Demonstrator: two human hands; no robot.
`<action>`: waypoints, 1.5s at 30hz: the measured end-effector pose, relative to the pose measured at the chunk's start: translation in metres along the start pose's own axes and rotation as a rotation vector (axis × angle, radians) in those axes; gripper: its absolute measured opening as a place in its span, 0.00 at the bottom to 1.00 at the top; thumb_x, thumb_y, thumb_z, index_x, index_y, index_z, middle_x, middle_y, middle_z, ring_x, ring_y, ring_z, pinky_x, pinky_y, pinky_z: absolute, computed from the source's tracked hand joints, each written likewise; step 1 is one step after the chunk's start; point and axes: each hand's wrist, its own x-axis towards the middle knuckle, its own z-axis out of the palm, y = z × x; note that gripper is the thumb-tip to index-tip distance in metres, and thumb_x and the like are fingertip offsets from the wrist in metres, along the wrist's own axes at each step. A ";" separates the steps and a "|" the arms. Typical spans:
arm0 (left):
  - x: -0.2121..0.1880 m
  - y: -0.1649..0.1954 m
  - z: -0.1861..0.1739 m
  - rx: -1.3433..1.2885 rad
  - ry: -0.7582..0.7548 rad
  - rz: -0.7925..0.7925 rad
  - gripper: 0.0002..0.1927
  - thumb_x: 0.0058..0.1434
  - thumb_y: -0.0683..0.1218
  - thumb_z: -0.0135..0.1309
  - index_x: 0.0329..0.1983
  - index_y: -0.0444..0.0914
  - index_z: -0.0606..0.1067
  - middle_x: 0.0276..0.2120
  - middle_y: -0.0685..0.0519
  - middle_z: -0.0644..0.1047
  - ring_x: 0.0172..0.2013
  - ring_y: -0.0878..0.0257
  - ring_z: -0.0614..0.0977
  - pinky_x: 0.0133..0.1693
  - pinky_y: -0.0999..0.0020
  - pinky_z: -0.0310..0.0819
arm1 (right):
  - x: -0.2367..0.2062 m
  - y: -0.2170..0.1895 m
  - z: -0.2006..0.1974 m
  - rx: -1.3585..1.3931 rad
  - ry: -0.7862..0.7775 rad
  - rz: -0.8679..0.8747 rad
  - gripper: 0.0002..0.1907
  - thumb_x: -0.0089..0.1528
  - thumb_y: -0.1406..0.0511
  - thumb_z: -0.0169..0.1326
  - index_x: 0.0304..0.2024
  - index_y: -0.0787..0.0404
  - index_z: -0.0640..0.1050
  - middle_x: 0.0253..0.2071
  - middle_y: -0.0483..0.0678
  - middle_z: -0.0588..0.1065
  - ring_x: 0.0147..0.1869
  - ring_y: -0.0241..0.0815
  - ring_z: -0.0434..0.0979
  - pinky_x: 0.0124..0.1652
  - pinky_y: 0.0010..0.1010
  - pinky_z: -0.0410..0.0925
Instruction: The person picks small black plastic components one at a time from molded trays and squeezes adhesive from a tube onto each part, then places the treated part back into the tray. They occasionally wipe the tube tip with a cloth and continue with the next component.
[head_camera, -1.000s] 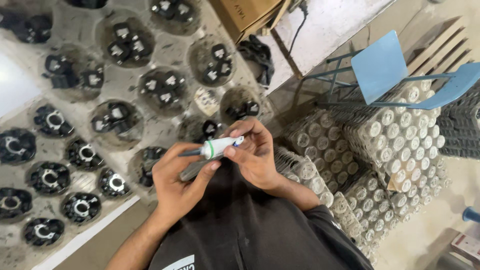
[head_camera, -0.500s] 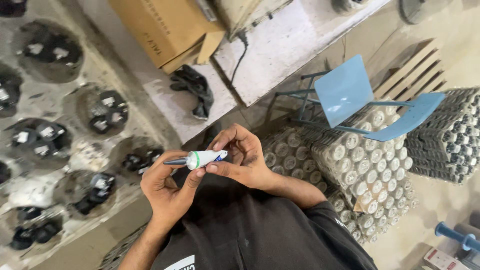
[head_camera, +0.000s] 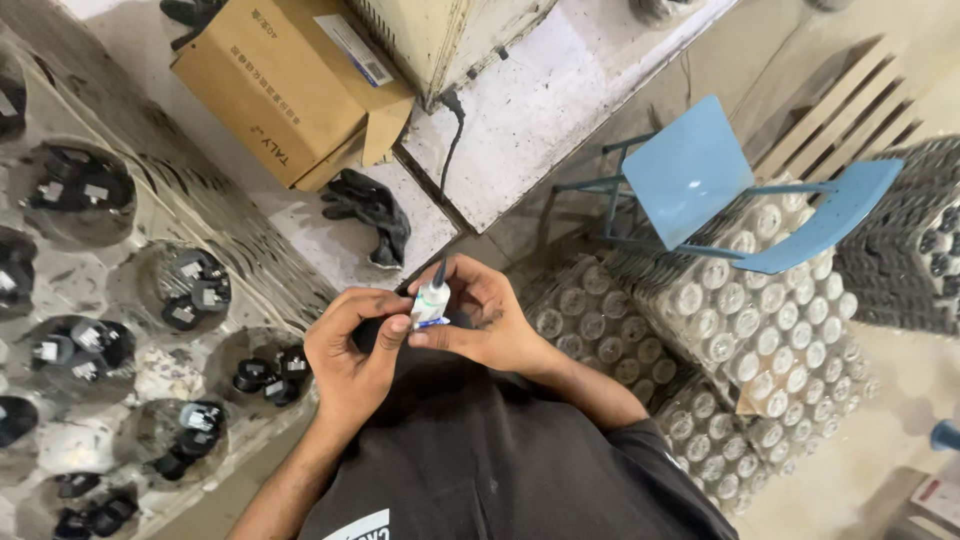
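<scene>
Both my hands meet in front of my chest around a small white cylindrical part (head_camera: 432, 300) with a coloured band and a dark tip. My left hand (head_camera: 352, 350) pinches its lower end between thumb and fingers. My right hand (head_camera: 482, 320) grips it from the other side with the fingers curled over it. The part stands nearly upright, and its lower end is hidden behind my fingers.
Clear bags of black parts (head_camera: 190, 290) lie on the surface at left. A cardboard box (head_camera: 285, 85) and a black glove (head_camera: 370, 210) sit above. A blue chair (head_camera: 720, 190) stands over wrapped packs of pale cylinders (head_camera: 760, 340) at right.
The view has swung away from the bags of black parts toward the box and chair. In my hands the white part has turned from lying sideways to nearly upright.
</scene>
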 end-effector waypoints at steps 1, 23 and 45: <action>0.002 0.000 -0.002 -0.011 -0.013 -0.016 0.06 0.66 0.40 0.61 0.42 0.32 0.79 0.40 0.49 0.81 0.42 0.61 0.82 0.48 0.71 0.76 | 0.002 0.002 0.001 0.086 0.051 -0.008 0.22 0.59 0.75 0.67 0.53 0.62 0.73 0.51 0.43 0.76 0.57 0.31 0.76 0.57 0.26 0.70; 0.144 -0.042 0.211 -0.030 -0.233 -0.251 0.09 0.64 0.41 0.59 0.47 0.37 0.81 0.33 0.57 0.83 0.32 0.71 0.79 0.36 0.75 0.74 | 0.068 -0.102 -0.346 0.032 0.581 -0.375 0.14 0.66 0.75 0.58 0.54 0.66 0.74 0.40 0.48 0.74 0.39 0.38 0.73 0.42 0.32 0.70; 0.290 -0.128 0.397 0.404 -0.187 -0.243 0.14 0.59 0.49 0.63 0.48 0.43 0.80 0.37 0.54 0.81 0.35 0.58 0.81 0.40 0.62 0.76 | 0.178 -0.138 -0.546 -0.137 0.567 -0.089 0.14 0.65 0.71 0.58 0.54 0.64 0.75 0.37 0.42 0.75 0.37 0.31 0.74 0.34 0.25 0.69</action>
